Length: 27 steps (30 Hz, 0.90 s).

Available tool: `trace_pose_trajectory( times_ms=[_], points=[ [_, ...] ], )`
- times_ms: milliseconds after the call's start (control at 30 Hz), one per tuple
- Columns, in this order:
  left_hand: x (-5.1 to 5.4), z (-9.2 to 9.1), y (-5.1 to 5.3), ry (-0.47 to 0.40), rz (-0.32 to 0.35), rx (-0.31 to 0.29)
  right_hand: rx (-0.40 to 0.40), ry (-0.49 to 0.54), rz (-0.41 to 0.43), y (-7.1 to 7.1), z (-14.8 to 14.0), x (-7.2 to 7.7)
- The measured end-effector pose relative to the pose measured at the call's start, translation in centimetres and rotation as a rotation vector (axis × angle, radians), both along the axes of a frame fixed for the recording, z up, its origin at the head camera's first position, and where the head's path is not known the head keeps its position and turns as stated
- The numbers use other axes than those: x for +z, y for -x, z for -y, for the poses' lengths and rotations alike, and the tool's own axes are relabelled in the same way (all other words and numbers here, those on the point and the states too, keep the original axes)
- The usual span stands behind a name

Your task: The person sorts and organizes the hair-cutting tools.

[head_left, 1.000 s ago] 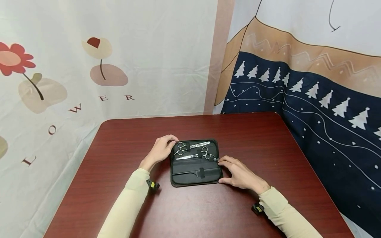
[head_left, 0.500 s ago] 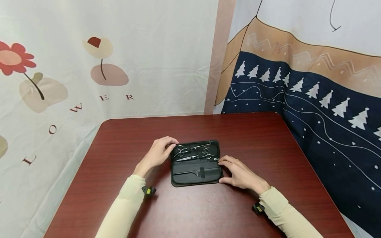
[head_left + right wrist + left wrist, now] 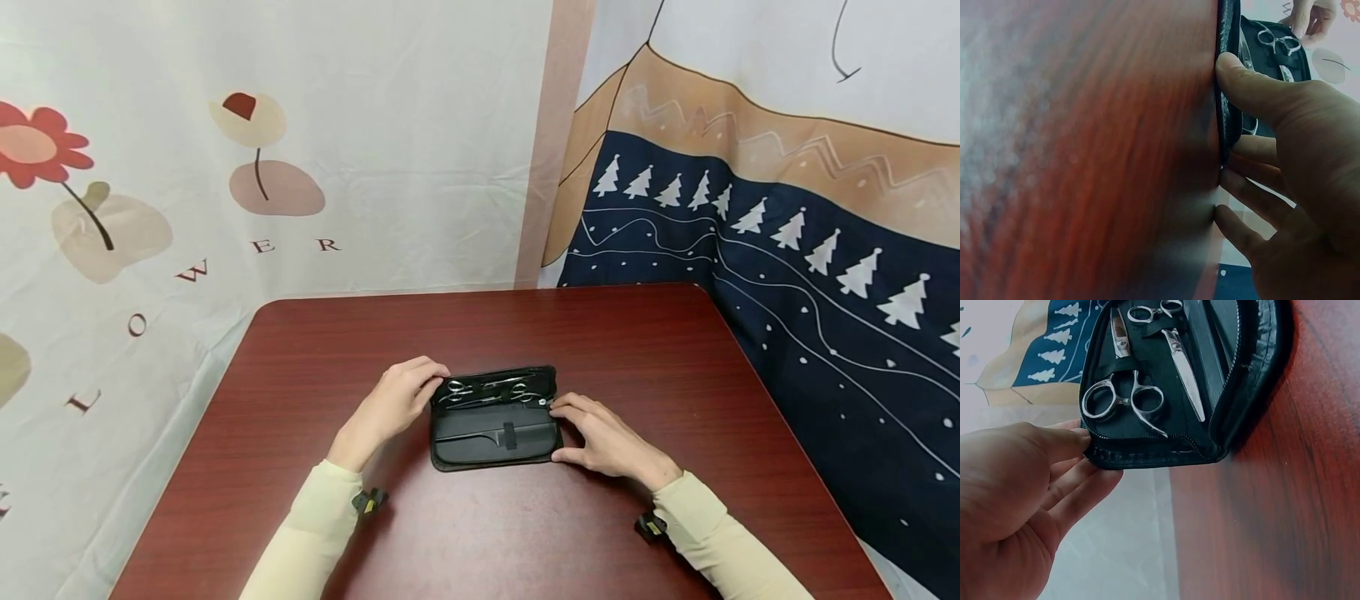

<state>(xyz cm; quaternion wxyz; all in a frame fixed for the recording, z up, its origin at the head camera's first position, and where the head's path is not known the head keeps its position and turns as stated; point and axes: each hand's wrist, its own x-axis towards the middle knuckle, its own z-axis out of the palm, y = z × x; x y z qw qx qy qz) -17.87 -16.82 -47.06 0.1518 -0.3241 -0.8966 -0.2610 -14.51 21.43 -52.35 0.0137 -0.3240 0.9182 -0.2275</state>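
Note:
A black zippered scissor case [image 3: 472,454] lies unfolded on the table, its far flap tilted up. In the left wrist view, that flap carries thinning scissors [image 3: 1120,339] with a toothed blade and plain-bladed scissors [image 3: 1185,372], both under straps. My left hand [image 3: 393,406] pinches the flap's far left corner between thumb and fingers. My right hand [image 3: 611,437] rests at the case's right edge. Its thumb [image 3: 1254,84] touches the rim while the other fingers lie loosely beside it, some on the table. A strap [image 3: 510,435] crosses the near half, over a dark, comb-like outline.
The reddish-brown table [image 3: 495,542] has rounded far corners. A white curtain [image 3: 420,167] with flower prints hangs behind it, and a navy curtain [image 3: 810,333] with white trees hangs at the right.
The far flap has risen from nearly flat to a steep tilt, its scissors now seen foreshortened. My left hand has lifted with it and shifted slightly toward me. The right hand has stayed put.

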Motion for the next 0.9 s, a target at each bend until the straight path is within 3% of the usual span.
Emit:
trace_pose_trajectory(
  times_ms=[333, 567, 900],
  points=[
    [0.0, -0.2, -1.9, 0.08, -0.094, -0.026, 0.008, -0.009, -0.013, -0.1, 0.0, 0.0],
    [-0.3, -0.1, -3.3, 0.066, -0.14, -0.072, 0.002, -0.016, -0.031, -0.1, 0.0, -0.1],
    [-1.1, -0.2, -5.1, 0.068, -0.179, -0.086, -0.032, -0.035, 0.001, -0.4, 0.0, -0.1]
  ],
)
